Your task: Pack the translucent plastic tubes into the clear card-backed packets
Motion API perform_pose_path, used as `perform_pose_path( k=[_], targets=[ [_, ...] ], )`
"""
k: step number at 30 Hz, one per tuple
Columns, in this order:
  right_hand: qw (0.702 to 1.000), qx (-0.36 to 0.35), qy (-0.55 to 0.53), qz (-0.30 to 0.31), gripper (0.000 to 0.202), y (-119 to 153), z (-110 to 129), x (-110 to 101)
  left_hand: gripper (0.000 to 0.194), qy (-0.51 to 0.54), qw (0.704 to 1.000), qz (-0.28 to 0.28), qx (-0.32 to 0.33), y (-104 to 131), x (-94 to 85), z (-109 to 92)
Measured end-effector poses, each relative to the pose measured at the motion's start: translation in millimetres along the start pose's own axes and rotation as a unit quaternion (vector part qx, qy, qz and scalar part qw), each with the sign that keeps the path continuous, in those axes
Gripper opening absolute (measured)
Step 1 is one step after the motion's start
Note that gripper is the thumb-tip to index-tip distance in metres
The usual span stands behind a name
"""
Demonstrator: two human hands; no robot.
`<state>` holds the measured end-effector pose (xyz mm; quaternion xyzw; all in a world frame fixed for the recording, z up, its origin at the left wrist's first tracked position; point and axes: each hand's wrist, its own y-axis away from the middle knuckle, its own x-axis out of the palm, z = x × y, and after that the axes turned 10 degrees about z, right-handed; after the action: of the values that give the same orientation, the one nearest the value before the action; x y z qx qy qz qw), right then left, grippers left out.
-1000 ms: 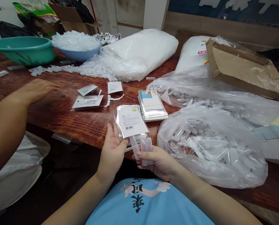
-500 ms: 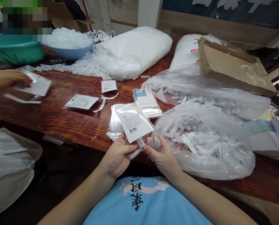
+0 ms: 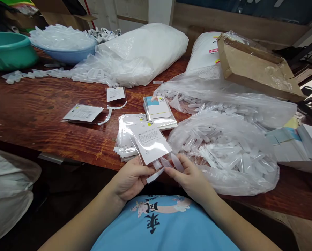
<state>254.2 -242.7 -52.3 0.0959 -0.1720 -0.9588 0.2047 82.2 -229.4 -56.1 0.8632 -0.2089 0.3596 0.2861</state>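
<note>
My left hand [image 3: 133, 176] pinches the lower edge of a clear plastic packet [image 3: 153, 142] that holds a white printed card. A white strip [image 3: 155, 175] hangs at the packet's mouth. My right hand [image 3: 188, 175] is closed on small translucent white plastic pieces [image 3: 177, 162]; one of them, a pointed piece [image 3: 165, 162], is at the packet's opening. Another translucent piece [image 3: 156, 164] shows just below the card. Under the packet's far end lies a stack of flat packets [image 3: 127, 134]. Behind it sits a pile of cards [image 3: 158, 111] with a blue corner.
Two packets [image 3: 84, 113] [image 3: 116, 96] lie to the left. An open plastic bag [image 3: 237, 153] of translucent pieces is at the right, a cardboard tray [image 3: 258, 66] behind it. Farther back are a blue bowl [image 3: 67, 54], a green basin [image 3: 9, 52] and a big white sack [image 3: 156, 48].
My right hand has brought a translucent piece to the packet's mouth. The co-worker's arm and the packet under its hand have left the view at the left. The view has shifted slightly.
</note>
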Motion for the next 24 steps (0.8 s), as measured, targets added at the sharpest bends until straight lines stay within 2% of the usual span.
perform_pose_path(
  k=[1, 3, 8, 10, 12, 14, 16, 18, 21, 24],
  targets=[
    [0.994, -0.039, 0.086, -0.049, 0.019, 0, -1, -1, 0.038, 0.003, 1.0, -0.004, 0.002, 0, 2.5, 1],
    [0.956, -0.129, 0.236, -0.115, 0.01, 0, -3, -3, 0.037, 0.01, 1.0, -0.004, 0.002, -1, 8.6, 4],
    [0.842, -0.293, 0.437, -0.115, 0.021, 2, -4, -6, 0.026, 0.03, 0.999, 0.039, -0.011, -2, 19.4, 10],
    [0.802, -0.341, 0.479, -0.108, 0.022, 0, -5, -8, 0.026, 0.035, 0.997, 0.051, -0.048, -2, 19.9, 10],
    [0.775, -0.387, 0.485, -0.117, 0.023, -6, -7, -10, 0.029, 0.04, 0.995, 0.058, -0.073, -2, 18.7, 10],
    [0.785, -0.411, 0.439, -0.144, 0.025, -11, -8, -11, 0.035, 0.042, 0.995, 0.061, -0.063, -2, 16.2, 9],
    [0.824, -0.402, 0.356, -0.181, 0.027, -11, -7, -12, 0.041, 0.045, 0.996, 0.063, -0.041, -1, 12.7, 5],
    [0.854, -0.362, 0.311, -0.205, 0.028, -5, -4, -15, 0.047, 0.048, 0.996, 0.068, -0.028, -1, 8.3, 0],
    [0.854, -0.306, 0.366, -0.209, 0.034, 10, 0, -20, 0.051, 0.046, 0.997, 0.067, 0.0, 0, 2.7, -6],
    [0.835, -0.317, 0.409, -0.186, 0.04, 20, -3, -21, 0.051, 0.04, 0.997, 0.066, 0.027, -1, 1.6, -8]
  ],
)
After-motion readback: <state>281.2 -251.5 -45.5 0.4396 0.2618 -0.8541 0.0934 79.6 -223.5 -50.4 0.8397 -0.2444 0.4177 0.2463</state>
